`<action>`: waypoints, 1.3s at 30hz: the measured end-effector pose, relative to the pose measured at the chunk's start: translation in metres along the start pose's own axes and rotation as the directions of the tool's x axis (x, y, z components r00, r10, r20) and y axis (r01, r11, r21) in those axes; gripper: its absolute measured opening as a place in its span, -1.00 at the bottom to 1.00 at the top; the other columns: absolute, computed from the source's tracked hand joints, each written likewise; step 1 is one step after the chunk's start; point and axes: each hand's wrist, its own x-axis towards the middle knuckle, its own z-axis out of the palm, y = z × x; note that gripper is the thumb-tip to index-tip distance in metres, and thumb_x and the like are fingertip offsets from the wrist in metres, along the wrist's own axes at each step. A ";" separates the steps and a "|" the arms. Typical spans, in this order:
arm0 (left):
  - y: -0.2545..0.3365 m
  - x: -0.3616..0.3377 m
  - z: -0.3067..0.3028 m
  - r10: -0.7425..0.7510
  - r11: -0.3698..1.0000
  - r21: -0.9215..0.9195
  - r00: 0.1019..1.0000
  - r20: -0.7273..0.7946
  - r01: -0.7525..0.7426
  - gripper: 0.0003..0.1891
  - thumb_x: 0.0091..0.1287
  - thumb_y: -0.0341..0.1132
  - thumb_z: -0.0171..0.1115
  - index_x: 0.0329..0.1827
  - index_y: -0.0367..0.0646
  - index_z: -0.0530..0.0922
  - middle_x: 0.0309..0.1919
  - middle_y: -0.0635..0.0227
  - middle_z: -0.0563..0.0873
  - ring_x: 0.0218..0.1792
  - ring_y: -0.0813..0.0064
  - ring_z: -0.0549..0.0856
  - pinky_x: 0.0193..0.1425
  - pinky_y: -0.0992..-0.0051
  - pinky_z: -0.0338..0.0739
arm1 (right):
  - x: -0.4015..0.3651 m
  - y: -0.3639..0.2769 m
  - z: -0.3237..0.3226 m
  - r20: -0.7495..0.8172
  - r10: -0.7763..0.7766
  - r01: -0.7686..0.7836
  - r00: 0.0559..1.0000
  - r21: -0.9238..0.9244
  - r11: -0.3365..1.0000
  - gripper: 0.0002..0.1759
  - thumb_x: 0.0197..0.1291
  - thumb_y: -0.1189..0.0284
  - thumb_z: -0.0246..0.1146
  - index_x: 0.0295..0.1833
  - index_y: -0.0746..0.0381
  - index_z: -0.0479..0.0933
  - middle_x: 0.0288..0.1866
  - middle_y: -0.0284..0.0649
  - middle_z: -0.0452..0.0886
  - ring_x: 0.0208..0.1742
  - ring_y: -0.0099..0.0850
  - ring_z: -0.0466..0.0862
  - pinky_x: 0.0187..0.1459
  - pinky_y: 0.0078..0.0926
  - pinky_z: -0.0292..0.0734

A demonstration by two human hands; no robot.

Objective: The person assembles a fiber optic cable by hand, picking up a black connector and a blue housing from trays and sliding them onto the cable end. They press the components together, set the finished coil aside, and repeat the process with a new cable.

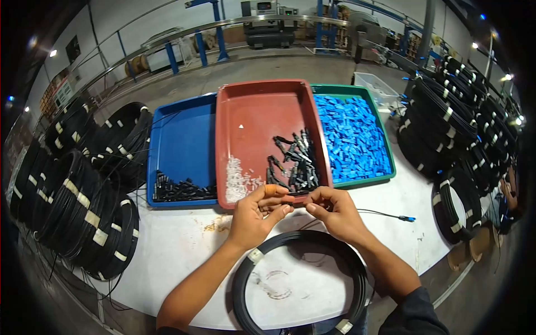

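Both hands meet above the near edge of the red tray (262, 106). My left hand (258, 218), with orange tape on a finger, is closed in a pinch around a small black part (289, 205), mostly hidden by the fingers. My right hand (335, 215) pinches just beside it; what lies between its fingertips is too small to make out. Below the hands, a coil of black cable (241, 285) bound with white tape lies on the white table (162, 240). One thin cable end with a blue connector (407, 219) extends to the right of my right hand.
Black connector parts (301, 162) and small white pieces (239, 181) lie in the red tray. The blue tray (181, 134) holds black parts (178, 188); the green tray (385, 151) holds blue connectors (352, 137). Stacked cable coils (72, 195) flank the left, more coils (446, 117) the right.
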 end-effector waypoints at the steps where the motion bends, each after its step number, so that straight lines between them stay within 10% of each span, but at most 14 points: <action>1: -0.004 -0.003 0.007 0.011 0.999 -0.032 1.000 -0.009 -0.011 -0.62 0.41 -0.62 0.35 0.25 -0.38 0.49 0.07 -0.02 0.77 0.07 0.34 0.81 0.24 0.37 0.74 | -0.004 0.006 0.003 -0.076 -0.073 0.074 0.994 0.007 0.997 -0.91 0.31 0.53 0.38 -0.20 0.35 0.65 -0.36 -0.27 0.64 -0.37 -0.55 0.55 -0.30 -0.48 0.45; 19: -0.019 -0.016 0.019 0.246 0.949 0.213 0.969 -0.033 -0.233 -0.64 0.36 -0.60 0.43 0.19 -0.33 0.56 -0.03 0.10 0.83 0.06 0.38 0.83 0.14 0.45 0.73 | -0.016 0.008 0.005 -0.082 -0.429 0.400 0.900 -0.242 0.884 -0.90 0.15 0.66 0.43 -0.21 0.34 0.69 -0.28 -0.11 0.68 -0.28 -0.20 0.71 -0.20 -0.36 0.61; 24: 0.004 -0.015 0.004 0.362 0.821 0.471 0.932 0.008 -0.323 -0.78 0.28 -0.52 0.51 -0.02 -0.28 0.75 -0.16 0.26 0.88 -0.17 0.49 0.86 -0.07 0.51 0.73 | -0.016 0.006 0.007 -0.087 -0.376 0.332 0.923 -0.319 0.888 -0.92 0.15 0.65 0.43 -0.22 0.34 0.70 -0.33 -0.16 0.68 -0.36 -0.34 0.68 -0.31 -0.43 0.55; 29: 0.018 -0.016 -0.093 0.548 0.394 0.781 0.806 0.225 -0.485 -0.82 0.16 -0.57 0.43 -0.17 -0.25 0.74 -0.17 0.17 0.85 -0.16 0.19 0.84 -0.02 0.30 0.74 | -0.015 0.008 0.010 -0.038 -0.369 0.332 0.929 -0.360 0.872 -0.91 0.11 0.66 0.44 -0.25 0.33 0.69 -0.37 -0.17 0.66 -0.40 -0.36 0.63 -0.36 -0.47 0.47; 31: 0.030 -0.016 -0.146 0.506 0.235 0.880 0.825 0.252 -0.413 -0.81 0.05 -0.66 0.28 -0.28 -0.27 0.72 -0.12 0.14 0.85 -0.13 0.16 0.82 0.02 0.24 0.73 | -0.014 0.007 0.012 -0.015 -0.345 0.311 0.938 -0.400 0.862 -0.91 0.09 0.67 0.44 -0.28 0.33 0.69 -0.37 -0.17 0.65 -0.41 -0.34 0.63 -0.36 -0.46 0.48; 39: 0.040 -0.002 -0.249 0.261 0.286 0.954 0.965 0.017 -0.094 -0.73 0.27 -0.54 0.39 0.03 -0.20 0.77 -0.01 0.27 0.84 0.18 0.21 0.71 0.30 0.23 0.57 | -0.016 0.005 0.015 0.030 -0.344 0.313 0.939 -0.492 0.812 -0.89 0.05 0.66 0.43 -0.28 0.34 0.67 -0.38 -0.16 0.63 -0.41 -0.35 0.60 -0.36 -0.47 0.46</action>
